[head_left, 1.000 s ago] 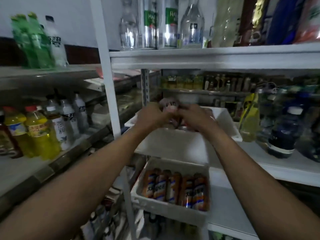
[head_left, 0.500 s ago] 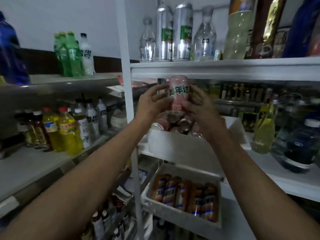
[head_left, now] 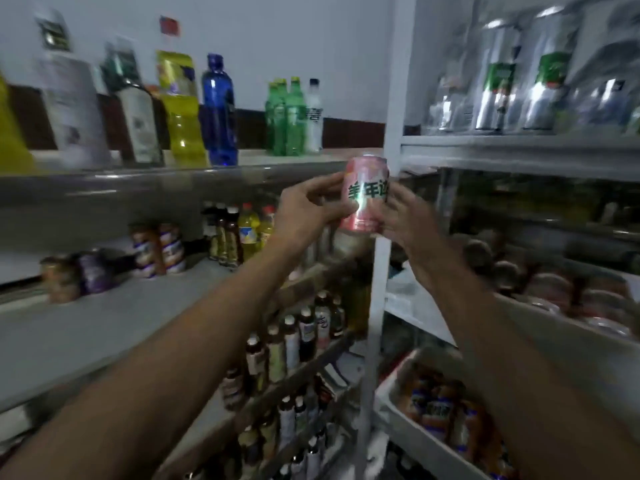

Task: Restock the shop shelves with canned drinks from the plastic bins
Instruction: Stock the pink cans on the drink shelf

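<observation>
While your left hand and right hand both grip the pink can upright at one o'clock, swing toward ten o'clock and land it flat on the grey shelf.

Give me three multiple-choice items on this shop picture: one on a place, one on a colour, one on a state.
1. Where does the blue bottle stand?
A. on the grey shelf at upper left
B. in a plastic bin
C. on the floor

2. What colour is the can that the person holds?
A. black
B. pink
C. blue

3. How is the can held?
A. lying on a shelf
B. by one hand only
C. upright, between both hands

Answers:
1 A, it stands among other bottles on that shelf.
2 B, its body is pink with green characters.
3 C, the left hand and the right hand grip its sides.
</observation>
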The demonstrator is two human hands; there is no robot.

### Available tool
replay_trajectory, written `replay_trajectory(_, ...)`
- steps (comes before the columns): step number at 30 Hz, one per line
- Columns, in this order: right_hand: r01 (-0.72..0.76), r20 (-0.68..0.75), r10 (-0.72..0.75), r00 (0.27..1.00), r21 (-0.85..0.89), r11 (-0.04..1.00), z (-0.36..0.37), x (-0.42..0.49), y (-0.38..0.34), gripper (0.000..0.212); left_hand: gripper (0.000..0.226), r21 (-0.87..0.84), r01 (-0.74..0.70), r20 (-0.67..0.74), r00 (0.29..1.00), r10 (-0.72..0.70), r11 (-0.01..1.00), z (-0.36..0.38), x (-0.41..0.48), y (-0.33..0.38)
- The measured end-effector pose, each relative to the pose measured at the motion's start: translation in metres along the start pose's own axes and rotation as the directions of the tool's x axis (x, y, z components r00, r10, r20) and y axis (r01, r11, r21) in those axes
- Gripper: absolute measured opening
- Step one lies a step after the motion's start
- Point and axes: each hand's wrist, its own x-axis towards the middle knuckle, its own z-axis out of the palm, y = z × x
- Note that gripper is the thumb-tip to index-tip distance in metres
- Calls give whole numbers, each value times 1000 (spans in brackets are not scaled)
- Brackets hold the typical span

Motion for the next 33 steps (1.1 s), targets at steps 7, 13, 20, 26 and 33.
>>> replay_trajectory(7,-98,225,74,972,99,990,125,8,37,36,56,164,51,-209,978,-16,985,-133,-31,-6)
replay_trajectory(13,-159,376,104,921,119,980,249,12,72,51,54,278,147,-383,923,-31,949,-245,-73,4)
replay_trajectory(20,-206,555,92,827,146,968,364,-1,93,44,57,389,258,-565,825,7,884,-343,-122,19)
replay_trajectory(26,-303,682,150,716,110,947,444,-21,112,47,59,396,343,-667,745,11,852,-405,-166,22)
replay_trajectory(33,-331,748,244,617,-35,943,553,-66,156,71,54,331,415,-783,622,1,848,-501,-231,-9)
